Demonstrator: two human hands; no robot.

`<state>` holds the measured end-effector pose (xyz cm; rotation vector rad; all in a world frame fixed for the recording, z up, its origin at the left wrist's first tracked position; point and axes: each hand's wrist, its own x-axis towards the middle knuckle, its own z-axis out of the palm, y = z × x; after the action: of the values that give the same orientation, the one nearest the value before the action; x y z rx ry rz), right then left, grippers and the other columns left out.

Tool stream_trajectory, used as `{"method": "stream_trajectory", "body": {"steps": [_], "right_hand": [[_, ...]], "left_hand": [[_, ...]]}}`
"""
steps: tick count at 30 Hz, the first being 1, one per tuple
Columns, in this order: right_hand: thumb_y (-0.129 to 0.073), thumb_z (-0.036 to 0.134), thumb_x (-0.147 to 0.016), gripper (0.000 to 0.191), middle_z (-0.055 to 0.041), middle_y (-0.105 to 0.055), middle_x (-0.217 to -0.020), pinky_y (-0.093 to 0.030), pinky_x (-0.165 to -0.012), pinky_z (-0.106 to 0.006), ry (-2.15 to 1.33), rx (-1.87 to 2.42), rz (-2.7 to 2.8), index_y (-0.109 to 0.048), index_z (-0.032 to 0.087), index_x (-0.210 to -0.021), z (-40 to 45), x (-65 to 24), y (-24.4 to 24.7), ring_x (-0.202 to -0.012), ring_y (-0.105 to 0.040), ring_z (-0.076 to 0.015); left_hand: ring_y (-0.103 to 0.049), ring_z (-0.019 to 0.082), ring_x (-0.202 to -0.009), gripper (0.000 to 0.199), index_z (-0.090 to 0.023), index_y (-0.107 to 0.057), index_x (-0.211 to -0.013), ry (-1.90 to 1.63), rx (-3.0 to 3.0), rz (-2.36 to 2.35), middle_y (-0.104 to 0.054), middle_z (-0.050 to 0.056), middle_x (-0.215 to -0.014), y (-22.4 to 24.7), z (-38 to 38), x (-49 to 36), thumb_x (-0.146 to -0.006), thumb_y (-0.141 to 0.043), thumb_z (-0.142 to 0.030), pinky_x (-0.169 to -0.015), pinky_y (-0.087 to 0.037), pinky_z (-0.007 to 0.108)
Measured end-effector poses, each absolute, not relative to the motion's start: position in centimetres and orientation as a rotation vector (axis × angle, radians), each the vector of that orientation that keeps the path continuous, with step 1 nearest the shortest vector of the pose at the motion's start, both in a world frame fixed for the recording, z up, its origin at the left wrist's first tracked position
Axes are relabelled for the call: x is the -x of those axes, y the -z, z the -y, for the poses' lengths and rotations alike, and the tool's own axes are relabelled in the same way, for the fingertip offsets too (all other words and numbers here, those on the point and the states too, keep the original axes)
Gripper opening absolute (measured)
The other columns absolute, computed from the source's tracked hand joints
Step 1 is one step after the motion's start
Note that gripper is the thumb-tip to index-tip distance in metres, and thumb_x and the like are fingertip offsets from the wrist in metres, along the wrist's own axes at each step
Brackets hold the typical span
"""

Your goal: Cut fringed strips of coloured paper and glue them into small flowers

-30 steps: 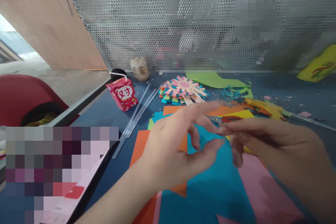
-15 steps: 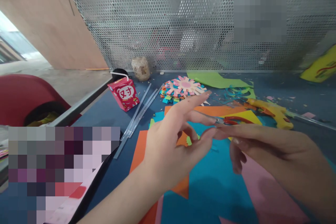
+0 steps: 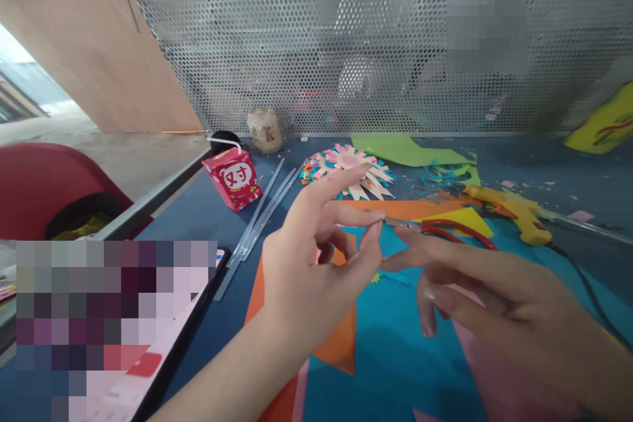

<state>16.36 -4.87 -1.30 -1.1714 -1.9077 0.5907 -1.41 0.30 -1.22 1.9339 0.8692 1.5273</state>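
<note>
My left hand (image 3: 316, 250) is raised over the coloured paper, thumb and index or middle fingertip pressed together; whatever they hold is too small to make out. Close to its right, my right hand (image 3: 475, 283) hovers with its fingers apart and nothing visible in them. Red-handled scissors (image 3: 457, 227) lie behind the hands, their blades partly hidden by fingers. Below the hands is a blue sheet (image 3: 405, 343), with orange paper (image 3: 341, 346) to its left and pink paper (image 3: 509, 376) to its right. A small green paper piece (image 3: 376, 278) shows beneath the fingers.
Fringed paper flowers (image 3: 351, 161) and green paper (image 3: 405, 150) lie at the back. A yellow glue gun (image 3: 519, 211) with a cord is at the right. Clear glue sticks (image 3: 262, 217), a red drink box (image 3: 233, 178), a jar (image 3: 265, 130) and a phone (image 3: 163, 343) are leftward.
My left hand has moved slightly left, and my right hand has separated from it with its fingers spreading. More of the scissors now shows.
</note>
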Motion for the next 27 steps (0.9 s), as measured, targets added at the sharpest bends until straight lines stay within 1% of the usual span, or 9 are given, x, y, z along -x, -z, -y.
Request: {"method": "stream_trajectory", "body": {"steps": [6,10,13,14,18,20,23,26,27], "right_hand": [[-0.051,0.026,-0.086,0.043,0.0152,-0.063,-0.058,-0.055,-0.071,-0.016,-0.591,1.171,1.895,-0.054,0.054,-0.119,4.8,-16.3,1.5,-0.049,-0.062,-0.0049],[-0.053,0.022,-0.083,0.045,0.0118,-0.063,-0.057,-0.057,-0.061,-0.017,-0.598,1.148,1.869,-0.058,0.048,-0.120,4.8,-16.0,1.5,-0.048,-0.062,-0.0078],[-0.054,0.022,-0.083,0.043,0.0111,-0.062,-0.054,-0.058,-0.059,-0.020,-0.614,1.127,1.878,-0.060,0.049,-0.116,4.8,-16.1,1.3,-0.046,-0.062,-0.0096],[-0.054,0.022,-0.084,0.043,0.0108,-0.064,-0.059,-0.058,-0.057,-0.019,-0.623,1.120,1.869,-0.059,0.050,-0.117,4.9,-16.2,1.3,-0.045,-0.061,-0.0093],[-0.053,0.026,-0.088,0.045,0.0091,-0.071,-0.091,-0.055,-0.049,-0.017,-0.667,1.107,1.821,-0.051,0.054,-0.123,5.0,-16.8,1.3,-0.048,-0.062,-0.0067],[-0.052,0.029,-0.090,0.039,0.0090,-0.071,-0.093,-0.055,-0.049,-0.016,-0.631,1.136,1.765,-0.054,0.052,-0.121,5.0,-17.2,1.4,-0.050,-0.062,-0.0065],[-0.051,0.029,-0.090,0.025,0.0064,-0.070,-0.084,-0.053,-0.049,-0.016,-0.367,1.283,1.613,-0.063,0.041,-0.108,4.6,-18.3,1.1,-0.053,-0.062,-0.0082],[-0.053,0.033,-0.088,0.015,-0.0008,-0.068,-0.078,-0.052,-0.058,-0.024,0.221,1.478,1.385,-0.064,0.026,-0.093,3.7,-20.5,0.3,-0.059,-0.063,-0.0130],[-0.052,0.035,-0.087,0.016,-0.0036,-0.068,-0.077,-0.051,-0.061,-0.028,0.413,1.571,1.340,-0.063,0.023,-0.091,3.3,-21.5,-0.1,-0.061,-0.064,-0.0158]], "left_hand": [[-0.053,0.003,-0.043,0.051,-0.028,-0.047,-0.119,-1.509,-2.002,-0.871,-0.070,-0.005,-0.084,1.2,-0.1,1.4,-0.076,-0.065,-0.009,-0.035,-0.040,0.017],[-0.060,0.007,-0.049,0.040,-0.027,-0.049,-0.113,-1.535,-2.000,-0.908,-0.070,-0.004,-0.081,1.3,-0.1,1.3,-0.079,-0.063,-0.011,-0.038,-0.045,0.018],[-0.061,0.009,-0.049,0.039,-0.028,-0.050,-0.111,-1.528,-1.992,-0.904,-0.069,-0.003,-0.079,1.3,-0.2,1.3,-0.078,-0.063,-0.012,-0.038,-0.046,0.019],[-0.060,0.008,-0.048,0.039,-0.029,-0.049,-0.110,-1.535,-1.991,-0.909,-0.069,-0.004,-0.079,1.3,-0.2,1.3,-0.078,-0.063,-0.011,-0.038,-0.045,0.019],[-0.060,0.008,-0.049,0.044,-0.031,-0.045,-0.113,-1.538,-2.012,-0.861,-0.068,-0.004,-0.080,1.2,-0.1,1.3,-0.078,-0.062,-0.010,-0.036,-0.041,0.018],[-0.059,0.007,-0.049,0.047,-0.030,-0.045,-0.114,-1.503,-2.073,-0.742,-0.068,-0.004,-0.082,1.3,0.1,1.3,-0.077,-0.061,-0.007,-0.040,-0.044,0.019],[-0.058,0.006,-0.050,0.040,-0.027,-0.050,-0.105,-1.364,-2.227,-0.534,-0.068,-0.004,-0.083,1.4,0.3,1.4,-0.075,-0.061,-0.004,-0.050,-0.050,0.020],[-0.067,0.009,-0.068,0.018,-0.024,-0.056,-0.096,-1.075,-2.326,-0.365,-0.072,-0.002,-0.085,1.6,0.4,1.3,-0.083,-0.060,-0.013,-0.066,-0.054,0.020],[-0.068,0.010,-0.076,0.013,-0.023,-0.058,-0.096,-0.942,-2.330,-0.311,-0.073,-0.001,-0.087,1.6,0.5,1.2,-0.086,-0.057,-0.016,-0.071,-0.054,0.020]]}}
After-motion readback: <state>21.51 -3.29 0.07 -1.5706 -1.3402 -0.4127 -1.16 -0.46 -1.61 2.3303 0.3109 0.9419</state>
